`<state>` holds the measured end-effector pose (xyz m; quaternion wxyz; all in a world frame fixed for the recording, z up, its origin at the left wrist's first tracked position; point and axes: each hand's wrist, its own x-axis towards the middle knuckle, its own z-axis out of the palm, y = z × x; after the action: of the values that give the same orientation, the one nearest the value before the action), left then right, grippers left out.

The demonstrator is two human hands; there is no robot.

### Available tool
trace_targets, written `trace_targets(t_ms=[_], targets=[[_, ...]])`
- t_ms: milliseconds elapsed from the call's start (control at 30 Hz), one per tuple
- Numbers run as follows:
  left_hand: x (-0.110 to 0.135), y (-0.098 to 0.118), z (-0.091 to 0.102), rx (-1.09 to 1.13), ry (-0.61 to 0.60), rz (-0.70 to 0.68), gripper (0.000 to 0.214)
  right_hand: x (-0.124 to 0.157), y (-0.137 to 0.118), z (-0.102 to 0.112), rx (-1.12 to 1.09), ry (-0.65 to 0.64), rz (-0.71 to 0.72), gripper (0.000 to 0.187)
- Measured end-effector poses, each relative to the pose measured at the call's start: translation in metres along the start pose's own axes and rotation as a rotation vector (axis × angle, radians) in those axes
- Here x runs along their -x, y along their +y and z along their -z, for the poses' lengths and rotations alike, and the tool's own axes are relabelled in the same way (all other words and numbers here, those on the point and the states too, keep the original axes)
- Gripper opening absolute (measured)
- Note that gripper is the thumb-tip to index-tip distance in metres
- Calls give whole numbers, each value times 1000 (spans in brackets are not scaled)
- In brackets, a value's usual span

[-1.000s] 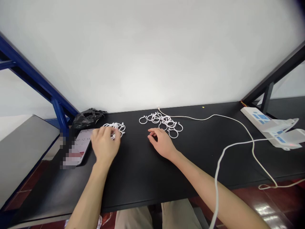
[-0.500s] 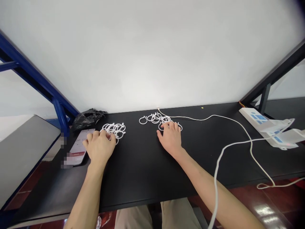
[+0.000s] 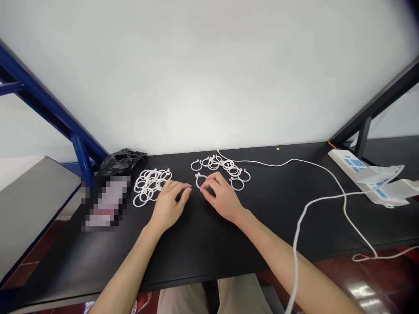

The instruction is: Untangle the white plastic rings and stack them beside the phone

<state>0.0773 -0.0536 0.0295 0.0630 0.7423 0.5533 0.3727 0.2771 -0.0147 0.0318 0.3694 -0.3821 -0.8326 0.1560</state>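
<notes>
My right hand (image 3: 223,197) pinches the edge of a white ring (image 3: 197,175) with two small knobs at its opening, over the middle of the black table (image 3: 203,244). Its thumb and index finger cover part of that ring. Just to the left is my left hand (image 3: 168,204), palm down, thumb and index finger reaching toward the ring but apart from it; I see nothing between them. A heap of similar white rings (image 3: 149,179) lies beside my left hand. Behind my right hand, a looser group of white rings (image 3: 231,169) is spread out.
At the left are a blurred-out phone (image 3: 106,203) and a crumpled black plastic bag (image 3: 119,161). A white cable (image 3: 296,244) crosses the right side, passing over my right forearm. White boxes with blue print (image 3: 353,163) sit at the far right. A white wall (image 3: 196,87) stands behind.
My left hand has left the left heap and moved right. My right hand has come left from the right group, now with a ring in its fingers.
</notes>
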Motion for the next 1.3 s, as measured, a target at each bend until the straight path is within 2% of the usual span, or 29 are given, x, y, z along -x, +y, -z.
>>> trace_targets(t_ms=[167, 500, 600, 733, 867, 1033, 1300], targets=[[2, 5, -5, 67, -36, 26, 20, 3, -4, -6, -58, -106, 26, 4], [3, 3, -9, 144, -128, 93, 19, 6, -8, -11, -78, -145, 6, 13], [1, 5, -6, 147, -130, 119, 22, 4, -8, -7, -81, -82, -5, 16], [-3, 6, 0, 204, -146, 234, 29, 1, -4, -1, -107, 5, -43, 27], [-4, 1, 3, 317, -217, 352, 37, 3, -2, 0, -184, -87, -27, 37], [-3, -5, 2, 410, -257, 369, 40, 4, -9, -3, -226, -176, 16, 28], [-3, -4, 2, 361, -259, 384, 38, 6, -11, -2, -249, -208, 30, 19]])
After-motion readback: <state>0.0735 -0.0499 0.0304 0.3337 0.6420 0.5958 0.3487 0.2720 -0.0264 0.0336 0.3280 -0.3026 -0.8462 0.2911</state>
